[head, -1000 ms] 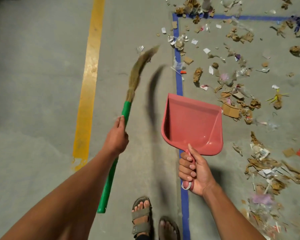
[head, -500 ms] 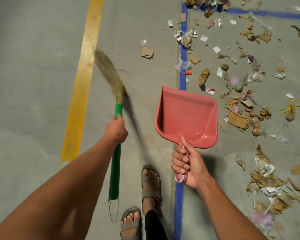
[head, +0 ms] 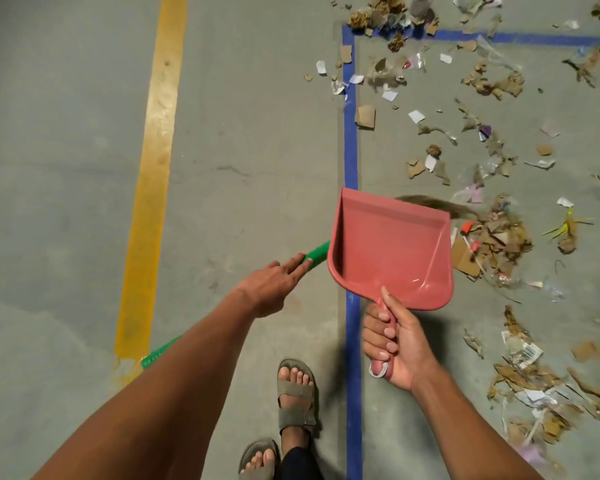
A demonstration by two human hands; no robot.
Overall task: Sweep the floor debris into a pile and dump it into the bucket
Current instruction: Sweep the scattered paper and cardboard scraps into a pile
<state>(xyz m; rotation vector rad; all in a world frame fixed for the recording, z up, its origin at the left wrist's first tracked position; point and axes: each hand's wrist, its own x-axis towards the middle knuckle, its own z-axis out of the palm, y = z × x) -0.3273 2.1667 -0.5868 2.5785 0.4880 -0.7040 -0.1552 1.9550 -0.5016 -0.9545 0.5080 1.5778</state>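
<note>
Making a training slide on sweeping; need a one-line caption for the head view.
Left hand swings the green-handled broom behind the pink dustpan held by the right hand, beside scattered debris.

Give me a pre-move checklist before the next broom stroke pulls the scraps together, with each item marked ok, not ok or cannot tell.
1. Left hand holds the broom's green handle: ok, though the fingers lie fairly straight along it.
2. Right hand grips the red dustpan by its handle: ok.
3. Dustpan empty and held above the floor: ok.
4. Broom bristles reaching the debris right of the blue tape line: ok, blurred, partly hidden behind the pan.
5. Debris gathered in one pile: not ok, scattered widely.
6. Bucket within reach: cannot tell, none in view.
</note>
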